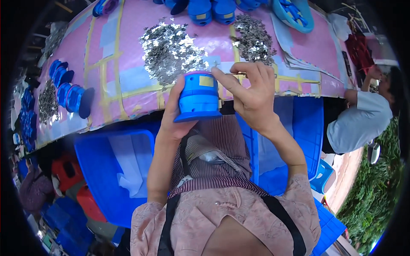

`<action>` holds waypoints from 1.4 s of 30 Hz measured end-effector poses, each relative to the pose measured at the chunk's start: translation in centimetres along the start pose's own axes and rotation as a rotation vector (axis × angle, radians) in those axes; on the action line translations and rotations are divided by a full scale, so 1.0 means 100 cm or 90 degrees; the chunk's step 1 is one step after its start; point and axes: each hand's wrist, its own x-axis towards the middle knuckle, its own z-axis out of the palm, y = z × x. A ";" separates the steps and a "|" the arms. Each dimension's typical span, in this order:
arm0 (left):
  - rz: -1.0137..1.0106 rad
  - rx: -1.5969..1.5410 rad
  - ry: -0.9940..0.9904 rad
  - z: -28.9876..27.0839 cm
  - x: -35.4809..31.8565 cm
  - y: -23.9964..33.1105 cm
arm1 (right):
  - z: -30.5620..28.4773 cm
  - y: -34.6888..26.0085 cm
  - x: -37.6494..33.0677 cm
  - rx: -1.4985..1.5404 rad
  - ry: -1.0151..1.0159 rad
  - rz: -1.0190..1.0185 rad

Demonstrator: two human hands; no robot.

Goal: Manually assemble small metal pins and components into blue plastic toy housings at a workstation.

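- No words can be read.
- Yellow patch (pixel 206 81) on the blue thing (pixel 197 100) in the left hand (pixel 171 114): too blurry.
- Two yellow patches (pixel 201 17) past that hand: too small.

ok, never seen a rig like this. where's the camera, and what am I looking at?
There is no robot: these are a person's bare hands. The single picture comes from a fisheye camera on their head, looking down, so straight edges bend near the rim.

The left hand holds a flanged blue cylindrical housing; the right hand is at its upper right, its exact grip unclear.

On the pink, yellow-taped tabletop lie a bright silvery pile of small pieces, a darker grey pile and more blue housings.
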 end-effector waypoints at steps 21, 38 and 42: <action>0.047 0.054 -0.022 -0.015 -0.001 -0.003 | 0.044 0.139 0.053 0.569 0.250 0.644; 0.145 0.142 0.118 0.001 -0.002 0.007 | 0.012 0.349 0.070 -0.342 0.043 0.488; 0.185 0.154 0.142 -0.001 -0.002 0.009 | -0.003 0.350 0.068 -0.264 -0.060 0.485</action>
